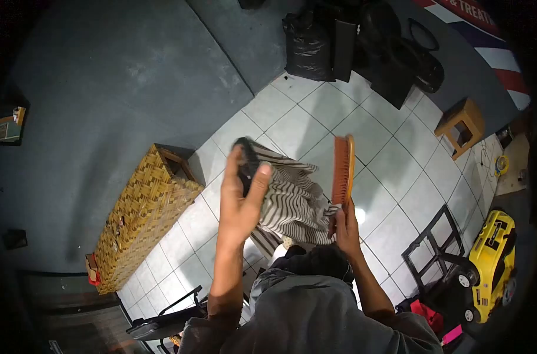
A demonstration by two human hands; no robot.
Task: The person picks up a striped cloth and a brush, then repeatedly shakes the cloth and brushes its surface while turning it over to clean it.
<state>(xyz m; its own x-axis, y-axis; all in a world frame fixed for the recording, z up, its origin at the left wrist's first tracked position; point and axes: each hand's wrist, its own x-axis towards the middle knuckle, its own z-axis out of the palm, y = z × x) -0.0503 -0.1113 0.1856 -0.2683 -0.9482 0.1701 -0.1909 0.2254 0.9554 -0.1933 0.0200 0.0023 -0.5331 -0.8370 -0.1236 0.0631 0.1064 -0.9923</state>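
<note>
A black object [248,165], too blurred to name, is gripped in my left hand [242,203] between thumb and fingers. Striped cloth [292,200] in grey and white hangs between my two hands, over my lap. My right hand [345,227] is closed on the lower end of a brush [343,171] with a wooden back and reddish-brown bristles, held upright. The cloth's right edge bunches against the fingers of that hand.
A woven box [145,218] stands at the left. Black bags [308,50] lie at the top. At the right are a wooden stool [462,127], a black frame [436,251] and a yellow toy car [491,265] on the tiled floor [392,171].
</note>
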